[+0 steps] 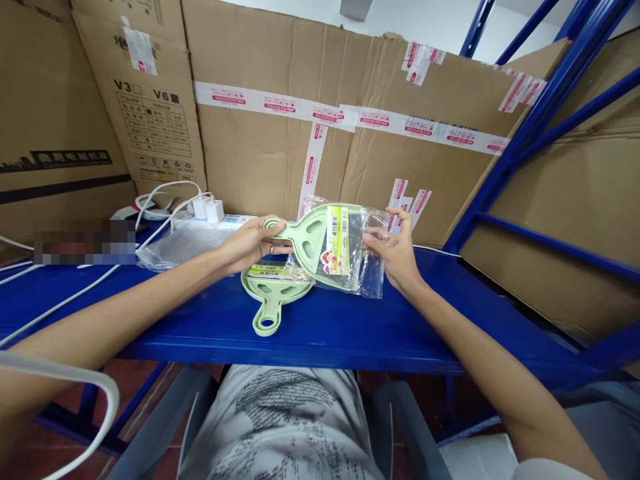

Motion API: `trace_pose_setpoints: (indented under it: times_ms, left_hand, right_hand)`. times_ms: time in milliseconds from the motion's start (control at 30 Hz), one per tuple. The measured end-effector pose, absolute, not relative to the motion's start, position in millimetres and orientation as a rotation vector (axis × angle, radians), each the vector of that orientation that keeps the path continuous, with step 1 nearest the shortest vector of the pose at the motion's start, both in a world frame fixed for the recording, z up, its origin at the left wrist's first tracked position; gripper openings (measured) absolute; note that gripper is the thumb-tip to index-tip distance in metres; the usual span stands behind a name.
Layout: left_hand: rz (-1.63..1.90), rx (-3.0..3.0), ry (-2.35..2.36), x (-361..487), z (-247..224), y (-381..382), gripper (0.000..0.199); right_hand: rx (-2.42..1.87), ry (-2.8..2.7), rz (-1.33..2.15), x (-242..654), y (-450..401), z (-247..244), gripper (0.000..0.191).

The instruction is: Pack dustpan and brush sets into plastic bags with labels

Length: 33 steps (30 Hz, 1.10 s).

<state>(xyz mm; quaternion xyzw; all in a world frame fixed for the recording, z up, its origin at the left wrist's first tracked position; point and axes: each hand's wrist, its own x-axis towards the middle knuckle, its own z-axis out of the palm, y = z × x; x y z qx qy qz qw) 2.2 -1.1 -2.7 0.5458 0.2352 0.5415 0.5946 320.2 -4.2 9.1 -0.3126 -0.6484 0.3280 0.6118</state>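
A pale green plastic piece (pixel 304 245) with a ring handle is partly inside a clear plastic bag (pixel 373 270) that bears a yellow and white label (pixel 337 240). My left hand (pixel 257 241) grips the ring handle, thumb on top. At the bag's right end, my right hand (pixel 397 250) pinches the clear film between thumb and fingers. Below them, a second green piece (pixel 270 297) with a similar label lies on the blue table, its handle pointing toward me.
Clear plastic bags (pixel 187 243) lie at the back left beside white chargers (pixel 207 209) and cables. Cardboard (pixel 250 153) stands along the table's (pixel 340 333) back. Blue metal posts (pixel 520 147) rise at the right.
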Motion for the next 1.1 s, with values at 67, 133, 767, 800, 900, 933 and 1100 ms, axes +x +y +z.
trace_pose_setpoints:
  times_ms: [67, 133, 767, 800, 900, 933, 1100]
  left_hand:
    - [1.306, 1.257, 0.565, 0.3, -1.0, -1.7, 0.013]
    - [1.342, 1.251, 0.584, -1.7, 0.2, -1.6, 0.013]
    - [1.319, 1.212, 0.626, 1.8, -4.2, -5.7, 0.009]
    - [1.315, 1.205, 0.631, 1.8, -4.4, -5.4, 0.009]
    - [1.314, 1.193, 0.642, 2.4, -5.0, -5.2, 0.009]
    - [1.318, 1.192, 0.641, 2.7, -5.3, -5.3, 0.009]
    - [1.323, 1.190, 0.642, 4.6, -5.9, -6.1, 0.007]
  right_hand:
    - [-0.718, -1.529, 0.740, 322.5, -3.2, 10.4, 0.050]
    - [-0.723, -1.583, 0.723, 325.0, -1.2, 11.1, 0.032]
    - [-0.682, -1.906, 0.611, 322.6, -2.3, 4.0, 0.027]
    - [-0.676, -1.935, 0.586, 322.0, -4.0, 4.5, 0.027]
    - [-0.682, -2.020, 0.504, 317.8, -10.3, 5.8, 0.033]
    - [-0.690, -2.033, 0.476, 316.0, -12.5, 6.0, 0.034]
    - [-0.798, -1.986, 0.497, 310.0, -18.7, 5.0, 0.041]
